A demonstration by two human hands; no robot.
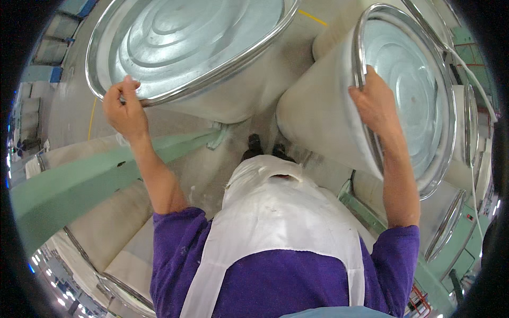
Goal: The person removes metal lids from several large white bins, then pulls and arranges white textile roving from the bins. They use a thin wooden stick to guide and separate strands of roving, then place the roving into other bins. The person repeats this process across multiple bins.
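Note:
In front of me on the left stands a large white sliver can with a shiny metal rim and a pale, ringed round plate inside. My left hand is curled over its near-left rim, thumb up, fingertips partly hidden. On the right, a second sliver can of the same kind leans, its ringed plate turned toward the right. My right hand grips the left side of that can's rim, the forearm passing across its mouth. The two cans stand close together, a narrow gap between their bases.
A pale green beam runs along my left, with more white cans below it. Further cans and a green machine stand at right, where a white strand hangs. Yellow lines mark the grey floor.

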